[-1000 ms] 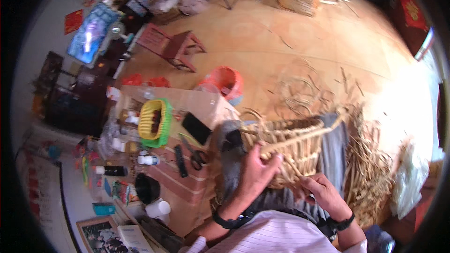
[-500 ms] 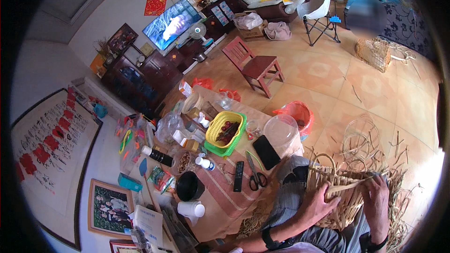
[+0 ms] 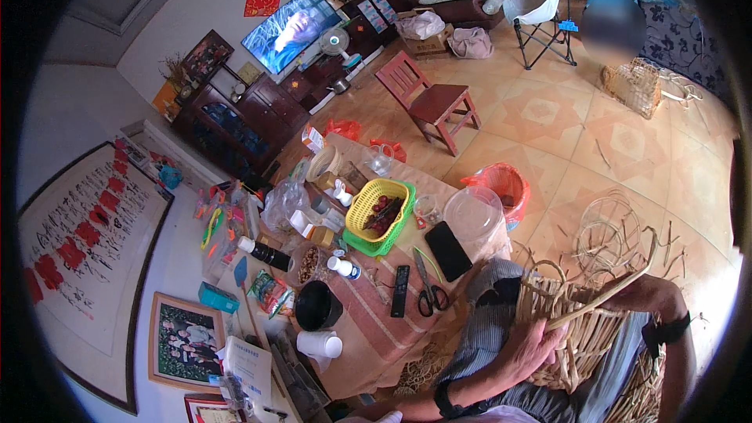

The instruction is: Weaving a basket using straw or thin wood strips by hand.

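A woven basket (image 3: pixel 576 352) of pale tan plant strands rests on my lap, with a looped handle (image 3: pixel 542 266) at its rim. My left hand (image 3: pixel 533 351) is closed at the near side of the rim, pinching a long flat strand (image 3: pixel 615 290). From there the strand slants up and to the right across the basket, its far end bent over above the floor. My right hand (image 3: pixel 638 294) is bent in at the basket's far right side, behind the strand. Its fingers are hidden, so what they touch does not show.
Scissors (image 3: pixel 432 298), a phone (image 3: pixel 447 251), a remote (image 3: pixel 399 291) and a yellow basket of dark red fruit (image 3: pixel 378 211) lie on the table to my left. Loose strands (image 3: pixel 607 227) litter the floor. A red-bagged bin (image 3: pixel 501 188) and a wooden chair (image 3: pixel 435 103) stand beyond.
My right hand has moved from the strand's end down to the basket's far right side, its elbow swung outward. The strand now sticks up freely to the right. My left hand stays at the rim.
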`<state>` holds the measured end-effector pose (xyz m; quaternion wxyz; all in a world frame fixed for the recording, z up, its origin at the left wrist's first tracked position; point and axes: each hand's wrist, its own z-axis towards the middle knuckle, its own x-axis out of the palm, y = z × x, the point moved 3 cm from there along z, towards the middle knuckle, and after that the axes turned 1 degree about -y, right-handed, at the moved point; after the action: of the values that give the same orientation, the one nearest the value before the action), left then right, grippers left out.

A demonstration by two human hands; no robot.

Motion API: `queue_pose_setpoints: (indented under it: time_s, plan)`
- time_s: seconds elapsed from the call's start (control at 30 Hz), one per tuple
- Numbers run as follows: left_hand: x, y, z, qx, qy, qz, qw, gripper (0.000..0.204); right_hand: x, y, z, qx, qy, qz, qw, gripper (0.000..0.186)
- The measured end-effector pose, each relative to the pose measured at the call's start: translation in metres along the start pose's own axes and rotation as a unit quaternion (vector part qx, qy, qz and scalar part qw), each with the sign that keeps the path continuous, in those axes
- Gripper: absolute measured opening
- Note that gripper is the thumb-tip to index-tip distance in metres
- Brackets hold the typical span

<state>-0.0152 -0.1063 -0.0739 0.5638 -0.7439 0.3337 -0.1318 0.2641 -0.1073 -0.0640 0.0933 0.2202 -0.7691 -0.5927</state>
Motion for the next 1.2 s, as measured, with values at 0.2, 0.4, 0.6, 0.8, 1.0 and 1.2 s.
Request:
queue_pose_setpoints:
  time_s: [0.2, 0.4, 0.6, 0.8, 1.0, 1.2]
  plan:
    - [-0.003, -0.007, -0.002, -0.004, 0.004, 0.039, 0.999, 0.03, -0.002, -0.046, 0.048, 0.071, 0.244, -0.177, 0.951, 0.034]
    - [0.0, -0.01, -0.002, -0.018, 0.027, 0.017, 0.999, 0.027, 0.005, -0.055, 0.065, 0.028, 0.253, -0.157, 0.954, 0.033]
    - [0.006, -0.004, 0.002, 0.048, 0.012, -0.005, 0.999, 0.03, 0.01, -0.04, 0.071, 0.035, 0.254, -0.171, 0.951, 0.031]
    - [0.007, 0.002, 0.003, 0.044, 0.017, 0.003, 0.999, 0.031, 0.013, -0.027, 0.068, 0.036, 0.237, -0.186, 0.953, 0.03]
    - [0.005, -0.002, 0.003, 0.057, -0.008, -0.066, 0.996, 0.033, 0.004, -0.016, 0.058, 0.03, 0.212, -0.301, 0.929, 0.025]
    - [0.002, -0.003, 0.002, 0.029, -0.003, -0.009, 1.0, 0.032, -0.012, -0.058, 0.049, -0.007, 0.123, -0.479, 0.869, 0.018]
